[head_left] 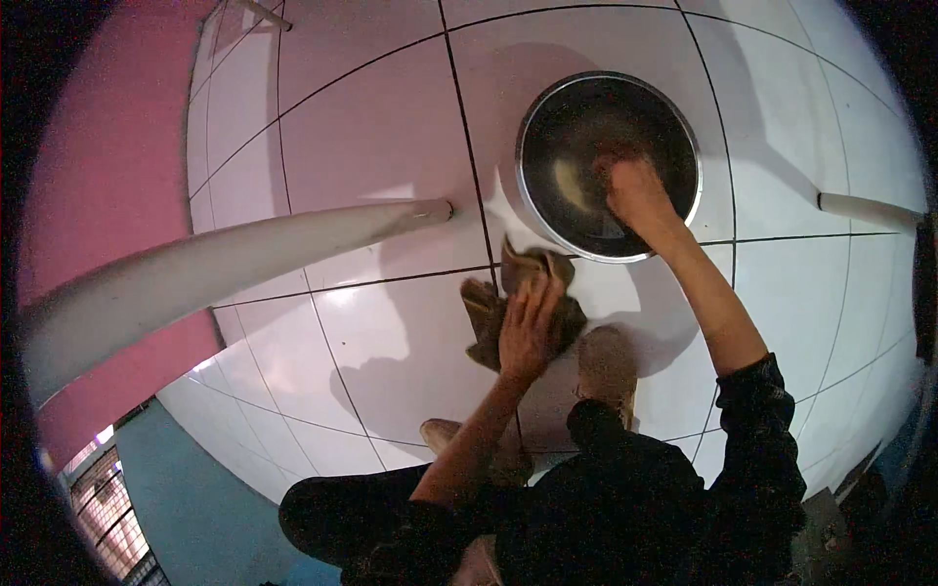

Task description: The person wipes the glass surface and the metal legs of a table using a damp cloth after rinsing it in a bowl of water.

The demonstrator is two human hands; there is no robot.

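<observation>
While left fingers (pixel 531 301) extend over cloth (pixel 567 320) on white tiles (pixel 391 146), right fingers (pixel 623 182) unclear in bowl (pixel 552 137); pink wall (pixel 117 137).

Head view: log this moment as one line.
left hand: on crumpled brown cloth | right hand: in round, dark, silver-rimmed basin | cloth, basin: on white tiled floor

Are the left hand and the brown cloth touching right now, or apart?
Touching: the head view shows the left hand laid across the brown cloth, covering its middle.
</observation>
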